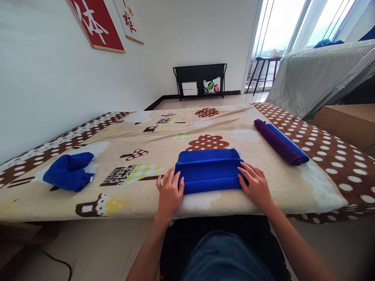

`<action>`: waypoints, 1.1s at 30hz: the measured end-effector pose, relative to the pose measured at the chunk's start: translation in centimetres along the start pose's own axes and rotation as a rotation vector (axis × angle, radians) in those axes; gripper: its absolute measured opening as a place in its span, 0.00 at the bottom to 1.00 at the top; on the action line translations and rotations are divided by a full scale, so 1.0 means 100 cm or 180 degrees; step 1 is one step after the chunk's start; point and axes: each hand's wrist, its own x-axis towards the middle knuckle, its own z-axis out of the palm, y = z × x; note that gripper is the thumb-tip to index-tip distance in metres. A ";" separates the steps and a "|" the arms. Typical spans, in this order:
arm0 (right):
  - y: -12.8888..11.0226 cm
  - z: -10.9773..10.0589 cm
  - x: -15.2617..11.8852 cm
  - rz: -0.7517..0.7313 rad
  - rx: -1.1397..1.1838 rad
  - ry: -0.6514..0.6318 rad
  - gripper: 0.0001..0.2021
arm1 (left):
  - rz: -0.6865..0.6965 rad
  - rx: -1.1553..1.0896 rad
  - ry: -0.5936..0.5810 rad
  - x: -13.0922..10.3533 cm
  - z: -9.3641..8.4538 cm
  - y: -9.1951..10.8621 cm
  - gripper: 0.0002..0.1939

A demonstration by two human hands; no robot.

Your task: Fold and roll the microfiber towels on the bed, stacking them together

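A blue towel (209, 169) lies in front of me, folded into a flat rectangle with creases running left to right. My left hand (171, 191) rests at its left end, fingers apart and touching the edge. At the right end, my right hand (254, 185) touches the cloth with its fingers spread. A crumpled blue cloth (68, 171) lies far to the left, apart from my hands. Beyond my right hand lie a rolled purple towel (277, 142) and a rolled blue towel (288, 143), side by side.
A patterned blanket (205, 128) with a brown polka-dot border covers the surface under the towels. Past its far edge stands a black rack (200, 80) by the wall. On the right are a cardboard box (345, 121) and a plastic-covered piece of furniture (316, 74).
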 end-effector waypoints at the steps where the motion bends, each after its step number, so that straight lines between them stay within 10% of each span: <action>1: 0.004 -0.005 -0.006 -0.0225 0.0062 0.0059 0.16 | 0.0197 -0.0049 0.0065 -0.006 -0.006 -0.002 0.17; 7: 0.016 -0.023 -0.026 -0.0902 0.0280 -0.0314 0.22 | 0.0991 -0.0225 -0.0368 -0.035 -0.030 -0.008 0.25; 19: -0.013 0.002 0.004 -0.0278 -0.0043 -0.0143 0.12 | 0.0426 -0.0261 -0.0232 0.001 0.006 0.005 0.17; 33: -0.041 -0.028 0.001 -0.0288 -0.0180 -0.0567 0.08 | 0.0273 0.0112 -0.0617 -0.005 -0.032 0.020 0.16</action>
